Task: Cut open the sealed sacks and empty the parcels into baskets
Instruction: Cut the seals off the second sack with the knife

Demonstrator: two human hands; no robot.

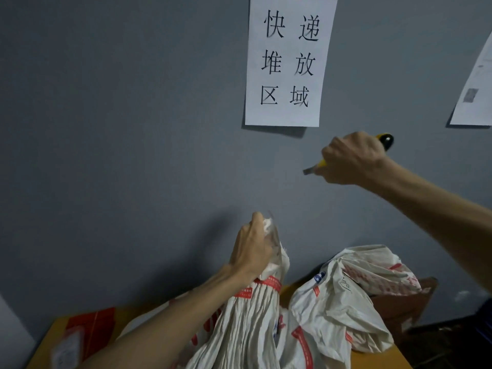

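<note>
My left hand (251,249) grips the gathered neck of a white woven sack (250,328) and holds it upright; a red seal band (269,283) circles the neck just below my fist. My right hand (351,158) is raised well above and to the right of the sack, closed on a yellow-and-black utility knife (386,141) whose short blade (308,170) points left. A second white sack with red print (346,294) lies slumped to the right.
The sacks rest on an orange table (383,359) against a grey wall. A red packet (87,331) lies at the table's left. A brown box (402,304) stands behind the right sack. Paper notices (290,59) hang on the wall.
</note>
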